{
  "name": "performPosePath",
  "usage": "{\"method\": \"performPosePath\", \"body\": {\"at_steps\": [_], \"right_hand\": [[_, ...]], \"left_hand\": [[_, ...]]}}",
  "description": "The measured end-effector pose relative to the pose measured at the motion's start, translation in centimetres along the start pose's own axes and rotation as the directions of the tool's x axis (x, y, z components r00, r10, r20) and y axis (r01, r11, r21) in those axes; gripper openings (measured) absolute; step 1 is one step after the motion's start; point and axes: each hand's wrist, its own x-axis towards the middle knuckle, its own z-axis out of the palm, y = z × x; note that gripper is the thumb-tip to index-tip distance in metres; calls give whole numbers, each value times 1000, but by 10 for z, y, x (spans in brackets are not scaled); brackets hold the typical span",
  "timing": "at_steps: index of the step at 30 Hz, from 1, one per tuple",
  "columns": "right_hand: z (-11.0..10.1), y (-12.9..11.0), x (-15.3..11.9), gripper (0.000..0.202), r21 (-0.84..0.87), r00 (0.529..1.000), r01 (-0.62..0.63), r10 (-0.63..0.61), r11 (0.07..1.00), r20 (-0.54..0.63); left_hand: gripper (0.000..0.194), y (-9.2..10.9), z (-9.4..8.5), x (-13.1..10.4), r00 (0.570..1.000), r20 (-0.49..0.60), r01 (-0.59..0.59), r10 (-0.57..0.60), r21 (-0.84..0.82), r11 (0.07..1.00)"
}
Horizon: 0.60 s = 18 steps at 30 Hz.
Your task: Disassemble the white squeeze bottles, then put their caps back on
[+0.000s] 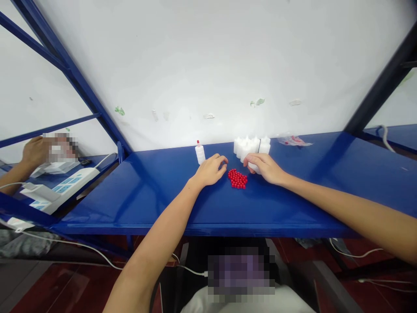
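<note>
My right hand [265, 167] is closed around a small white plastic bottle [254, 168], which lies tilted and is partly covered by the fingers. Behind it stands a group of white bottles [244, 147] packed close together. Loose red caps [237, 179] lie in a pile between my two hands. My left hand [211, 169] rests just left of that pile, its curved fingers and thumb apart and nothing visible between them. To its upper left, one white bottle with a red cap [200, 154] stands upright by itself.
A clear plastic bag with red pieces [295, 140] lies at the back right of the blue table [146, 191]. Blue frame posts [97, 100] rise at the left. Beyond them are a power strip [70, 187] and another person's hand [34, 152]. A white wall closes off the back.
</note>
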Motion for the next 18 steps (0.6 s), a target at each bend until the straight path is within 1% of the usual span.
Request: {"method": "performPosePath", "body": {"at_steps": [6,9,12,15,18], "right_hand": [[0,2,1,38,68,1000,-18,17,998,6],[0,3,1,36,110,1000,-19,18,994,5],[0,4,1,36,117,1000,-11,11,993,5],[-1,5,2,37,112,1000,-8,7,994,8],[0,6,2,37,103,1000,-10,9,995,15]], "left_hand": [[25,-14,2,-1,983,11,182,-183,80,980],[24,-20,2,-1,975,10,220,-222,91,971],[25,-22,2,-2,967,4,254,-256,102,962],[26,-19,2,-3,965,10,260,-262,104,960],[28,-11,2,-4,979,45,193,-197,81,978]]}}
